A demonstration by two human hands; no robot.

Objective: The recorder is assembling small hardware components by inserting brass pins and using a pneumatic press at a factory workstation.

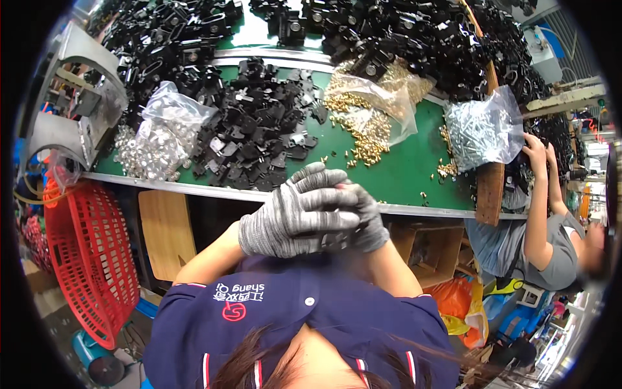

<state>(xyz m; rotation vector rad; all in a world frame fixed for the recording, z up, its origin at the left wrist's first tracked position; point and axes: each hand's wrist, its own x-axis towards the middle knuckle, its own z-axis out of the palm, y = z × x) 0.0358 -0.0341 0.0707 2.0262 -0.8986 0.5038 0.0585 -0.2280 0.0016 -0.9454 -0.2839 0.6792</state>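
Both my hands wear grey striped knit gloves and meet in front of my chest, just before the table's near edge. My left hand (295,217) lies across the other hand, its fingers stretched out and somewhat apart. Behind it is my right hand (369,220); its fingers are mostly hidden, and its lower part is blurred. No loose part shows between the hands. Closest beyond them on the green table (414,168) are a heap of small black metal parts (253,123) and brass-coloured screws (369,123) spilling from a clear bag.
Shiny round metal parts (155,146) fill a clear bag at left; silver screws (483,133) are bagged at right. Black assemblies (414,32) are piled along the back. A red plastic basket (91,253) stands at left, a grey machine frame (58,133) above it. Another person (547,246) works at right.
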